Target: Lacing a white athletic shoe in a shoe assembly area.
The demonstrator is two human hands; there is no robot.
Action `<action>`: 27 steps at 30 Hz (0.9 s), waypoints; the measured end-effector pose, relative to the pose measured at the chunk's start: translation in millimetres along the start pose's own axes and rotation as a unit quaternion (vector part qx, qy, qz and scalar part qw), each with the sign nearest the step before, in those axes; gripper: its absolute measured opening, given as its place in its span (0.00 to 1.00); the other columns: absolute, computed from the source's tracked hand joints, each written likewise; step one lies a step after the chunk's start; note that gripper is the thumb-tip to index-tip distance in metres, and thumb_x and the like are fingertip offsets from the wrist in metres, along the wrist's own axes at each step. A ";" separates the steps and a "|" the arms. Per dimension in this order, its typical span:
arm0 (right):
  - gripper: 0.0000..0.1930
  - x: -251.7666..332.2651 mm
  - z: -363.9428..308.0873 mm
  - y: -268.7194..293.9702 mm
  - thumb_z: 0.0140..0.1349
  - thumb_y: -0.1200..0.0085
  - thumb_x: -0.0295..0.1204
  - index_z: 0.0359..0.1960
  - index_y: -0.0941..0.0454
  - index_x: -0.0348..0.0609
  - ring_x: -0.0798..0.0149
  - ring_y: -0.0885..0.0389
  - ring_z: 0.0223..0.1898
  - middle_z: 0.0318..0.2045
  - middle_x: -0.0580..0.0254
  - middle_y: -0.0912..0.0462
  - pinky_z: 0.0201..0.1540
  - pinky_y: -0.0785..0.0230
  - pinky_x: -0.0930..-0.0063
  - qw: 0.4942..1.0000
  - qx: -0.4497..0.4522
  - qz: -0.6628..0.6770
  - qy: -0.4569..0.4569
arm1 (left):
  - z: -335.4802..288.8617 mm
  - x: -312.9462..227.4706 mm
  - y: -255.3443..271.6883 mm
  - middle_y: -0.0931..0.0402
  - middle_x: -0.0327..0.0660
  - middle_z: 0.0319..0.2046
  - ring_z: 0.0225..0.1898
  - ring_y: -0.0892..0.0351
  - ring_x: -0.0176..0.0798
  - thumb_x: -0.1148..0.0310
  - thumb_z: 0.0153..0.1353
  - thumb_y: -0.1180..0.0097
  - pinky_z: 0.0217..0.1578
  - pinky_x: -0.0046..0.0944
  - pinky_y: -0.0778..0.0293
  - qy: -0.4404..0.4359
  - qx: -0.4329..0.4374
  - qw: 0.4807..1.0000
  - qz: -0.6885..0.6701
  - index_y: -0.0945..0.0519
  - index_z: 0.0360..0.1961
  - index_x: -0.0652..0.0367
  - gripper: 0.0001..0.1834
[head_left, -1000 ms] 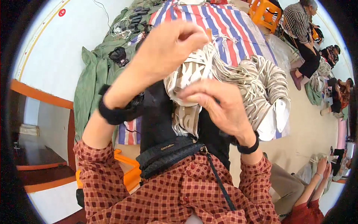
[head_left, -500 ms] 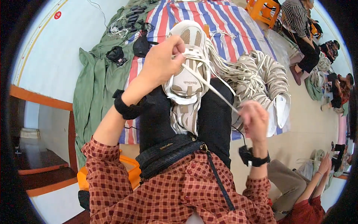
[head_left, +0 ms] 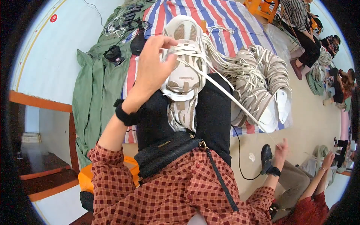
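A white and beige shoe upper lies over my lap, its laces threaded across the front. Another beige upper shows beneath it, nearer to me. My left hand is beside the upper's left edge, thumb and forefinger apart, with nothing visible between them. From the eyelets a pale shoelace stretches tight towards the lower right. Its far end runs to my right hand, which is smeared by motion but appears pinched on it. Both wrists wear black bands.
Stacks of laced shoe uppers rest to the right on a striped sheet. Green cloth spreads at left, with black items on it. A black cable hangs by my right wrist. Other people sit at right.
My right hand has swung down and to the right, drawing out a longer stretch of shoelace. My left hand's fingers have parted from the lace.
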State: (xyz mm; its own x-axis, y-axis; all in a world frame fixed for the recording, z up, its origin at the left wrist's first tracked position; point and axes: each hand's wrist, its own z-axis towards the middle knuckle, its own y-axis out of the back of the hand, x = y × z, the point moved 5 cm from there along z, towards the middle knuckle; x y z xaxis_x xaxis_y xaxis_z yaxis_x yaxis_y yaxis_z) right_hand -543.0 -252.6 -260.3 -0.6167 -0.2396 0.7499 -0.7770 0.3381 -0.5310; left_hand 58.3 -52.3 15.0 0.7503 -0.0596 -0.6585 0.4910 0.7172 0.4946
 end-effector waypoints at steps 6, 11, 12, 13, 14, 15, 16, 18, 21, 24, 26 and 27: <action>0.11 -88.3 -74.9 -212.1 0.62 0.48 0.28 0.41 0.19 0.37 0.62 0.20 0.31 0.32 0.54 0.18 0.36 0.29 0.71 0.685 0.318 -0.625 0.200 | -32.5 -36.2 -24.2 0.26 0.41 0.33 0.37 0.25 0.47 0.78 0.48 0.41 0.38 0.43 0.30 -0.160 0.043 0.973 0.161 0.21 0.30 0.55 0.08; 0.07 -117.8 -171.5 -367.6 0.59 0.45 0.27 0.38 0.21 0.40 0.53 0.21 0.32 0.30 0.54 0.22 0.34 0.30 0.67 0.667 0.436 -0.460 0.393 | -42.2 -43.6 -44.0 0.29 0.37 0.30 0.35 0.27 0.41 0.76 0.45 0.43 0.37 0.41 0.34 -0.221 0.058 0.941 0.249 0.21 0.33 0.55 0.11; 0.06 -121.9 -184.7 -386.2 0.59 0.45 0.27 0.37 0.21 0.42 0.51 0.22 0.32 0.29 0.54 0.23 0.33 0.30 0.66 0.642 0.449 -0.458 0.419 | -41.2 -43.5 -45.7 0.29 0.37 0.30 0.35 0.27 0.41 0.76 0.45 0.43 0.37 0.41 0.34 -0.223 0.062 0.940 0.249 0.21 0.33 0.55 0.11; 0.06 -125.8 -190.3 -400.2 0.59 0.45 0.27 0.37 0.21 0.42 0.51 0.22 0.32 0.29 0.54 0.23 0.33 0.30 0.66 0.647 0.439 -0.468 0.412 | -38.7 -41.9 -47.0 0.29 0.37 0.29 0.34 0.28 0.41 0.75 0.45 0.43 0.36 0.41 0.34 -0.217 0.061 0.934 0.278 0.22 0.32 0.55 0.10; 0.05 -129.0 -197.4 -412.2 0.58 0.45 0.27 0.36 0.21 0.42 0.51 0.22 0.31 0.30 0.55 0.24 0.33 0.30 0.64 0.625 0.444 -0.475 0.433 | -36.6 -40.6 -47.2 0.30 0.38 0.29 0.34 0.28 0.42 0.75 0.45 0.43 0.36 0.41 0.34 -0.210 0.058 0.926 0.308 0.22 0.31 0.55 0.09; 0.04 -130.9 -201.2 -420.4 0.58 0.45 0.27 0.35 0.22 0.43 0.50 0.22 0.30 0.30 0.56 0.24 0.32 0.30 0.62 0.601 0.448 -0.486 0.449 | -32.9 -39.2 -47.2 0.30 0.38 0.29 0.34 0.28 0.42 0.75 0.45 0.43 0.36 0.41 0.34 -0.209 0.058 0.926 0.308 0.22 0.31 0.55 0.09; 0.04 -131.1 -202.1 -425.4 0.58 0.45 0.27 0.35 0.22 0.43 0.50 0.22 0.30 0.30 0.56 0.24 0.32 0.30 0.62 0.599 0.451 -0.482 0.455 | -29.9 -37.9 -47.9 0.30 0.38 0.28 0.34 0.28 0.42 0.74 0.45 0.42 0.36 0.41 0.34 -0.216 0.070 0.922 0.312 0.23 0.30 0.55 0.08; 0.04 -133.8 -198.6 -430.8 0.57 0.45 0.27 0.33 0.23 0.43 0.51 0.22 0.29 0.30 0.55 0.23 0.31 0.30 0.62 0.595 0.446 -0.502 0.442 | -27.4 -36.7 -44.1 0.31 0.39 0.28 0.33 0.29 0.42 0.74 0.45 0.42 0.35 0.41 0.34 -0.220 0.078 0.920 0.314 0.24 0.29 0.56 0.07; 0.04 -122.2 -190.2 -430.9 0.56 0.45 0.26 0.33 0.24 0.43 0.52 0.21 0.28 0.28 0.55 0.21 0.30 0.30 0.62 0.654 0.402 -0.443 0.464 | -29.7 -32.6 -22.3 0.27 0.43 0.33 0.38 0.26 0.48 0.77 0.47 0.41 0.40 0.43 0.30 -0.168 0.130 0.957 0.196 0.24 0.29 0.59 0.07; 0.03 -114.2 -185.4 -435.9 0.56 0.45 0.26 0.31 0.24 0.42 0.52 0.20 0.26 0.26 0.55 0.20 0.28 0.30 0.64 0.669 0.378 -0.426 0.477 | -33.6 -27.4 27.2 0.26 0.46 0.37 0.42 0.25 0.50 0.81 0.48 0.44 0.45 0.42 0.29 -0.164 0.102 0.957 0.217 0.25 0.30 0.61 0.07; 0.03 -110.3 -186.8 -444.5 0.55 0.45 0.26 0.30 0.25 0.42 0.53 0.20 0.24 0.24 0.55 0.20 0.27 0.30 0.64 0.663 0.373 -0.414 0.500 | -33.1 -12.2 81.5 0.25 0.47 0.40 0.45 0.25 0.50 0.82 0.50 0.47 0.45 0.42 0.28 -0.116 0.071 0.941 0.309 0.25 0.30 0.60 0.07; 0.03 -109.5 -187.4 -449.5 0.55 0.45 0.26 0.30 0.25 0.42 0.52 0.20 0.23 0.23 0.54 0.20 0.26 0.30 0.64 0.664 0.375 -0.412 0.500 | -32.9 -5.3 111.3 0.25 0.47 0.41 0.46 0.26 0.51 0.83 0.51 0.48 0.45 0.43 0.28 -0.132 0.049 0.927 0.347 0.26 0.32 0.60 0.08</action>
State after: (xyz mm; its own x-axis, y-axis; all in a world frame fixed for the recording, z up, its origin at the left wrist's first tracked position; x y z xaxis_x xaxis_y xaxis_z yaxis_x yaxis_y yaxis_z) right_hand -102.6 -207.8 -29.8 0.1560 0.7875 0.5962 -0.8741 -0.1710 0.4547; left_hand 94.4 50.7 54.8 0.9764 0.2158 -0.0074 -0.1220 0.5801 0.8054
